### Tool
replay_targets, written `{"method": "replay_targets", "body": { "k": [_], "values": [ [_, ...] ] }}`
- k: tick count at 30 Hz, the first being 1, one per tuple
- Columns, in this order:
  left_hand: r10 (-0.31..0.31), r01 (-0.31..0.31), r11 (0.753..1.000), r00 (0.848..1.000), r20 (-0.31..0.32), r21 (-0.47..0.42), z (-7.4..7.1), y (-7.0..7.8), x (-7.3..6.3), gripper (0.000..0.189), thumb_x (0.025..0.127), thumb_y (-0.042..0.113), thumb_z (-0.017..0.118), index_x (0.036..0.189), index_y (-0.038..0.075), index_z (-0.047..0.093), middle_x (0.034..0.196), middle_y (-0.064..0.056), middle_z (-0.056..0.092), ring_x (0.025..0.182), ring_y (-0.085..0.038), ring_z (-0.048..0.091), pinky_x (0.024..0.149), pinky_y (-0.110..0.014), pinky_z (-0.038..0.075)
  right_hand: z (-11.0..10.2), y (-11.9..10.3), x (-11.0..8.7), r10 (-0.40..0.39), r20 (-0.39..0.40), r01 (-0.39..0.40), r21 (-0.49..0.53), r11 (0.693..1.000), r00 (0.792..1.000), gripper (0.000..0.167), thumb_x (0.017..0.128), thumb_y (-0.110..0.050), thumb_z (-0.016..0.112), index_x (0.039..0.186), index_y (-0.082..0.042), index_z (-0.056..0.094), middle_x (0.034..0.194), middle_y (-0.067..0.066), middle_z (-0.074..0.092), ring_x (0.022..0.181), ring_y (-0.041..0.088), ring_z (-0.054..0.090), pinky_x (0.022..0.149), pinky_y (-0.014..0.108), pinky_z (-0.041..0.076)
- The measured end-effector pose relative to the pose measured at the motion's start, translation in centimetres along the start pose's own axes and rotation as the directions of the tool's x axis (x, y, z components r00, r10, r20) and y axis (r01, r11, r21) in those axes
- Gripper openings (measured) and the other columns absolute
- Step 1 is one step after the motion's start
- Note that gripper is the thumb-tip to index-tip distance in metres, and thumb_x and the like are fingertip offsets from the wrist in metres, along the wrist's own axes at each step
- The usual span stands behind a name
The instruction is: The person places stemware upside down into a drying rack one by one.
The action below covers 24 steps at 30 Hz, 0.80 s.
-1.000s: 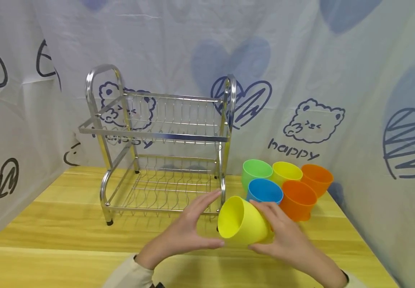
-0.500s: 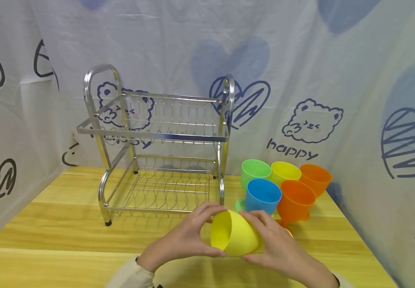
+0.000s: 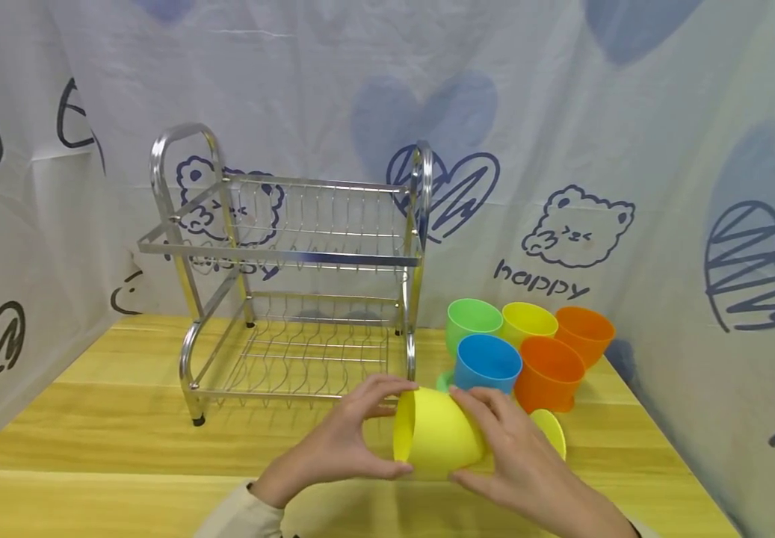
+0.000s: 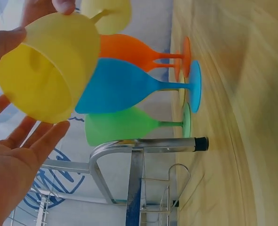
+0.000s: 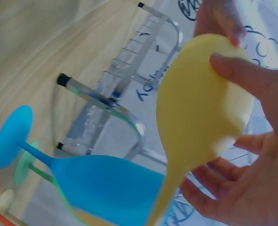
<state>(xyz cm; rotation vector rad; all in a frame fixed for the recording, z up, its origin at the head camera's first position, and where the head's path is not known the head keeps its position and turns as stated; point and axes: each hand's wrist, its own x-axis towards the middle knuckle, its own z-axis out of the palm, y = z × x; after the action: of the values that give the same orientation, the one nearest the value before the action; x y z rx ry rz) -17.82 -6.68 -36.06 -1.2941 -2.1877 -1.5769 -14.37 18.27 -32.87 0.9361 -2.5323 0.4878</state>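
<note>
A yellow plastic goblet (image 3: 442,433) lies sideways in the air between both hands, low in the head view, its mouth toward the left. My left hand (image 3: 340,439) holds it at the rim, thumb on one side and fingertips on the other. Around the bowl's closed end curls my right hand (image 3: 522,459); its thumb presses the bowl (image 5: 195,108) in the right wrist view. The goblet's round foot (image 3: 551,433) shows past the right hand, while the stem is hidden in the head view. Just beyond stands a blue goblet (image 3: 488,362).
A two-tier metal dish rack (image 3: 279,256) stands left of centre on the wooden table (image 3: 125,456). At the right are a green goblet (image 3: 473,321), another yellow goblet (image 3: 530,320) and two orange goblets (image 3: 550,373), all upright. A printed curtain (image 3: 562,112) hangs behind.
The yellow goblet has shifted left and slightly down, and tipped more level, its foot coming into sight. My left hand, apart from it at first, now grips the rim.
</note>
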Motion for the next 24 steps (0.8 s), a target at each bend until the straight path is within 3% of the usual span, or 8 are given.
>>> {"method": "replay_targets", "body": {
  "k": [3, 8, 9, 11, 14, 16, 19, 24],
  "values": [
    [-0.017, 0.011, 0.997, 0.997, -0.077, -0.082, -0.1, 0.1, 0.1, 0.081, 0.067, -0.002, 0.085, 0.137, 0.004, 0.046, 0.133, -0.012, 0.046, 0.121, -0.031, 0.048, 0.093, -0.035, 0.050, -0.4, -0.5, 0.0, -0.089, -0.153, 0.083, -0.043, 0.996, 0.984, 0.084, 0.065, -0.032, 0.091, 0.135, -0.007, 0.051, 0.124, 0.009, 0.053, 0.105, 0.023, 0.052, 0.081, 0.041, 0.054],
    [-0.086, 0.038, 0.972, 0.976, -0.200, -0.230, -0.5, 0.5, 0.1, 0.080, 0.069, -0.008, 0.081, 0.139, 0.001, 0.042, 0.138, -0.018, 0.042, 0.124, -0.037, 0.044, 0.094, -0.038, 0.050, -0.7, -1.3, -0.3, -0.167, -0.383, 0.202, 0.053, 0.978, 0.909, 0.053, 0.093, -0.045, 0.061, 0.124, -0.002, 0.060, 0.119, 0.012, 0.055, 0.104, 0.023, 0.051, 0.090, 0.018, 0.046],
    [-0.110, 0.051, 0.964, 0.970, -0.218, -0.261, -0.6, 0.5, 0.1, 0.080, 0.071, -0.009, 0.079, 0.140, 0.001, 0.040, 0.140, -0.020, 0.040, 0.125, -0.037, 0.043, 0.095, -0.037, 0.050, -0.6, -1.5, -0.4, -0.152, -0.408, 0.210, 0.101, 0.972, 0.900, 0.052, 0.096, -0.045, 0.054, 0.121, -0.001, 0.061, 0.117, 0.012, 0.056, 0.103, 0.022, 0.051, 0.092, 0.015, 0.044],
    [-0.165, 0.084, 0.946, 0.955, -0.245, -0.312, -0.7, 0.7, 0.0, 0.080, 0.073, -0.009, 0.077, 0.141, 0.001, 0.038, 0.142, -0.021, 0.037, 0.127, -0.038, 0.040, 0.096, -0.037, 0.049, -0.7, -2.0, -0.7, -0.087, -0.430, 0.195, 0.214, 0.957, 0.899, 0.037, 0.092, -0.027, 0.068, 0.118, -0.001, 0.063, 0.115, 0.011, 0.058, 0.103, 0.019, 0.053, 0.093, 0.012, 0.042],
    [-0.228, 0.103, 0.907, 0.936, -0.268, -0.409, -0.7, 0.7, -0.1, 0.081, 0.075, -0.007, 0.076, 0.143, 0.001, 0.034, 0.143, -0.023, 0.034, 0.127, -0.037, 0.040, 0.097, -0.037, 0.048, -0.9, -2.7, -1.2, 0.150, -0.333, 0.011, 0.436, 0.900, 0.931, 0.034, 0.084, -0.005, 0.075, 0.116, -0.005, 0.063, 0.113, 0.004, 0.061, 0.101, 0.013, 0.058, 0.089, 0.015, 0.047],
    [-0.258, 0.101, 0.871, 0.926, -0.274, -0.480, -0.6, 0.6, -0.1, 0.081, 0.075, -0.006, 0.076, 0.144, 0.002, 0.034, 0.143, -0.024, 0.033, 0.126, -0.034, 0.043, 0.096, -0.039, 0.049, -1.0, -2.8, -1.1, 0.323, -0.221, -0.148, 0.567, 0.811, 0.920, 0.044, 0.079, 0.007, 0.074, 0.119, -0.006, 0.061, 0.114, 0.003, 0.063, 0.100, 0.012, 0.060, 0.087, 0.019, 0.050],
    [-0.282, 0.085, 0.825, 0.918, -0.278, -0.559, -0.4, 0.5, -0.2, 0.079, 0.076, -0.004, 0.076, 0.143, -0.001, 0.033, 0.141, -0.024, 0.034, 0.121, -0.028, 0.048, 0.094, -0.040, 0.050, -0.9, -2.3, -0.7, 0.508, -0.036, -0.317, 0.743, 0.590, 0.860, 0.045, 0.089, 0.000, 0.067, 0.130, -0.003, 0.051, 0.122, 0.010, 0.059, 0.102, 0.014, 0.061, 0.086, 0.022, 0.052],
    [-0.280, 0.073, 0.803, 0.922, -0.267, -0.591, 0.3, 0.4, -0.2, 0.080, 0.077, -0.001, 0.077, 0.142, -0.004, 0.030, 0.139, -0.021, 0.037, 0.117, -0.024, 0.050, 0.093, -0.040, 0.051, -0.5, -1.0, 0.3, 0.554, 0.156, -0.356, 0.894, 0.273, 0.818, 0.055, 0.096, -0.008, 0.058, 0.144, -0.004, 0.032, 0.138, 0.018, 0.044, 0.113, 0.017, 0.057, 0.092, 0.029, 0.051]
  ]
}}
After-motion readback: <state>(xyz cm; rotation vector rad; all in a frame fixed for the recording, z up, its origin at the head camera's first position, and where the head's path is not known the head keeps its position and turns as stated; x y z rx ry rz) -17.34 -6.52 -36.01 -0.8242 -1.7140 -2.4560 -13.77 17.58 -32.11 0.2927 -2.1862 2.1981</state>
